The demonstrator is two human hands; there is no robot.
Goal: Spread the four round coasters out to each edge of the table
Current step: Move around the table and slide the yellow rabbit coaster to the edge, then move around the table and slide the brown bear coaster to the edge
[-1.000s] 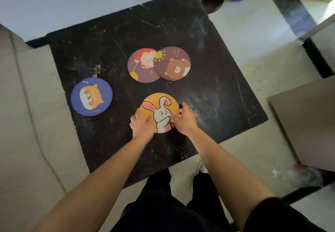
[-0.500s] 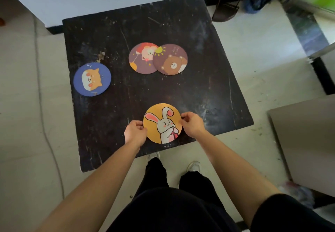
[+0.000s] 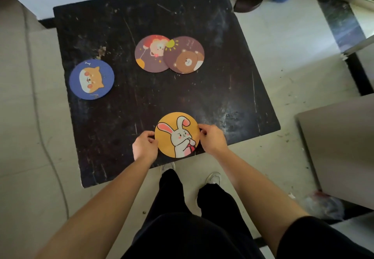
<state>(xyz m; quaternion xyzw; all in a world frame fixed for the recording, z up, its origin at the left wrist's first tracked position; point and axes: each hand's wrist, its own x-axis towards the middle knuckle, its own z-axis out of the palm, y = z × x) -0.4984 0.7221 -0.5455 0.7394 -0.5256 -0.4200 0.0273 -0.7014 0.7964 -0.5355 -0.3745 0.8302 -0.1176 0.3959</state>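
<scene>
- Orange rabbit coaster [image 3: 177, 134] lies at the near edge of the black table [image 3: 232, 89], its lower rim reaching or just overhanging that edge.
- Both hands pinch it: the left hand [image 3: 144, 147] has its fingers closed on the left rim, and the right hand [image 3: 212, 140] has its fingers closed on the right rim.
- Judged from this, the step in hand is seating the near-edge coaster; letting go comes next.
- Farther off, the blue dog coaster [image 3: 91, 79] sits alone by the left edge, apparently placed.
- Farthest, near the middle, the bear coaster [image 3: 185, 56] overlaps the balloon coaster [image 3: 150, 53]; they touch.
- Count: four coasters, two at edges, two left to move, one table.
- Next move probably calls for lifting the upper bear coaster first, toward the right or far edge.
</scene>
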